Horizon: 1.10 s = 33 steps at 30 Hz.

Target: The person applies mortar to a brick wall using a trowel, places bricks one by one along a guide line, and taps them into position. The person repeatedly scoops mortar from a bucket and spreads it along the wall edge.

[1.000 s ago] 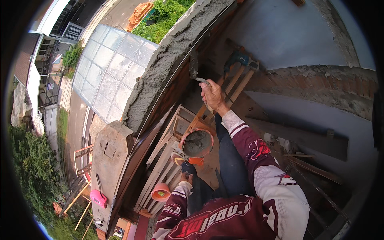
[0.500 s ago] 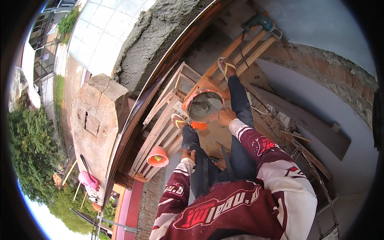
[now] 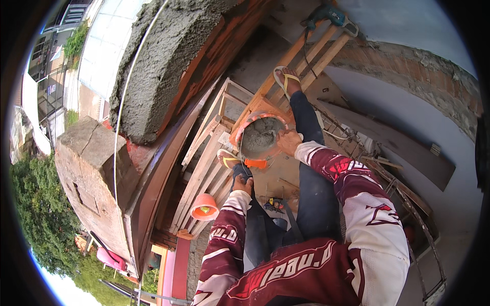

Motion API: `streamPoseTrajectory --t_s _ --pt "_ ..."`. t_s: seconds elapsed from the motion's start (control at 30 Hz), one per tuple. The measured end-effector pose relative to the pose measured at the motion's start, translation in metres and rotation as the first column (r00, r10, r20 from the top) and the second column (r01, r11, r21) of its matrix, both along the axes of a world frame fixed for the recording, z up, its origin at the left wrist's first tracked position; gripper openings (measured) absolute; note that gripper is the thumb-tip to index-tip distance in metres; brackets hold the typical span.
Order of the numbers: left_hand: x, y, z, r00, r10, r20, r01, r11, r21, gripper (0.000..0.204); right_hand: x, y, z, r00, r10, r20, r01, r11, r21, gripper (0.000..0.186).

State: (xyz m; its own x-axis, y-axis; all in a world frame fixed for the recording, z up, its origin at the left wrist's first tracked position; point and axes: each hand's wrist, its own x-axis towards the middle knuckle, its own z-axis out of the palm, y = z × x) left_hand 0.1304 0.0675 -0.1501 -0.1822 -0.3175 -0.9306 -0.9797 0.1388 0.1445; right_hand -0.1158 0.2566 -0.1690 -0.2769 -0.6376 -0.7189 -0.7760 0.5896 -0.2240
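An orange bucket [image 3: 242,124] of wet grey mortar [image 3: 262,133] stands on the wooden planks between my feet. Over its right rim, my right hand [image 3: 289,141] is closed around a trowel, whose pale handle end [image 3: 301,136] shows behind the fist. The trowel's blade is hard to see, apparently down in the mortar. My left hand [image 3: 242,184] rests on my left knee with its fingers laid over it, and I see nothing held in it.
A smaller orange bucket [image 3: 204,207] sits left of my left hand. At the left run a mortar-covered ledge [image 3: 158,66], a concrete block [image 3: 84,163] and a taut white string [image 3: 121,112]. A teal power tool [image 3: 332,16] lies at the planks' far end.
My right hand has shifted slightly, and the trowel blade seen over the mortar has dipped from sight. My left hand has slid up toward the knee. The view has turned, bringing the string in.
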Motion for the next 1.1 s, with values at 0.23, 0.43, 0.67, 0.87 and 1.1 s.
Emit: streamPoseTrajectory --t_s 0.23,0.43,0.67,0.87,1.1 --pt "-0.041 -0.011 -0.048 0.999 0.035 0.035 -0.034 0.999 -0.032 0.084 0.002 -0.029 -0.040 0.969 -0.221 0.114 0.207 0.970 0.127 0.029" --pt "-0.084 -0.026 -0.028 0.985 -0.119 0.128 0.118 0.993 0.014 0.078 0.006 -0.023 -0.044 0.956 -0.152 0.249 0.108 0.978 0.180 0.026" --pt "-0.040 0.000 -0.043 0.988 0.073 0.137 -0.090 0.989 0.121 0.023 -0.003 -0.025 -0.042 0.907 -0.194 0.374 0.141 0.976 0.164 0.021" --pt "-0.063 -0.003 -0.026 0.823 -0.567 0.029 0.564 0.823 0.069 0.029 -0.009 0.001 -0.046 0.871 -0.257 0.420 0.246 0.966 0.082 0.021" --pt "-0.044 -0.006 -0.041 0.897 -0.442 0.011 0.442 0.897 -0.009 0.028 -0.026 0.011 -0.047 0.834 -0.208 0.511 0.213 0.976 0.049 0.026"
